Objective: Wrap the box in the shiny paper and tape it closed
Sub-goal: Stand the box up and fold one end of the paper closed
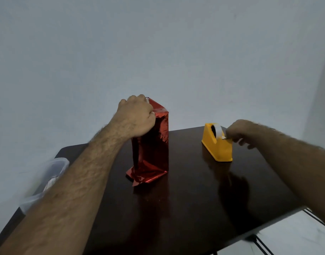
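Head view — box: the box (152,142) stands upright near the table's middle, at about 11 o'clock from the camera's centre line, already sheathed in the shiny red paper (158,126); loose foil (143,174) splays out at its foot, unfolded and untaped.
Head view — left hand: the left hand (137,116) sits on the box's upper left corner with fingers curled into the paper there, pinning the top fold down.
Head view — right hand: the right hand (240,132) is at the yellow tape dispenser (217,144), at 3 o'clock of the box and well apart from it; its fingertips pinch the free end of the white tape (220,133) at the cutter.
Step in hand: fetching a strip of tape, by my reading, while the top fold is held shut.
Next move: it calls for drawing the tape out, tearing it down across the cutter, and carrying it to the fold under the left hand without letting that fold spring open; the foot of the box would still need folding and taping.
Surface: a dark, glossy wooden table (194,208) that mirrors box and arm.
Table's 9 o'clock edge: a clear plastic container (53,172), blurred.
Room: a plain pale wall (158,43) behind; white tiled floor (296,236) at 4 o'clock.
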`<control>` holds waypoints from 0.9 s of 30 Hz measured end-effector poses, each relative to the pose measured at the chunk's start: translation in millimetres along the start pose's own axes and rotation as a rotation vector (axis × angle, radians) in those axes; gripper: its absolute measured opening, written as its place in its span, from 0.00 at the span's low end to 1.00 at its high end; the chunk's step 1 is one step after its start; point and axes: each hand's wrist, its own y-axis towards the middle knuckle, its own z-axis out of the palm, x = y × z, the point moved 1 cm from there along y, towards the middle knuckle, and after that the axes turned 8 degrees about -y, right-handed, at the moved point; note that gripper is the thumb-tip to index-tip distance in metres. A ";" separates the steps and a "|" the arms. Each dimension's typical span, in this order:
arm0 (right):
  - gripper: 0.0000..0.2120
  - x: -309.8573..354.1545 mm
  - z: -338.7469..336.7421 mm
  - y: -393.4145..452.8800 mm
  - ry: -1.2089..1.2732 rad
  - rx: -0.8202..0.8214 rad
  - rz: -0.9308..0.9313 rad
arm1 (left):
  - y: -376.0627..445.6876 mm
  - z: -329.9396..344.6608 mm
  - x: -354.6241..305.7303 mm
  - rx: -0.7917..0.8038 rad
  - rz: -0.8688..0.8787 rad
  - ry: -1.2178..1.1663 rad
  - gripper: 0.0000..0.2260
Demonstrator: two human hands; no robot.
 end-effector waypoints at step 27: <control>0.05 -12.7 4.4 -17.0 0.918 0.222 0.360 | -1.0 -0.7 -2.0 -0.020 -0.022 -0.013 0.18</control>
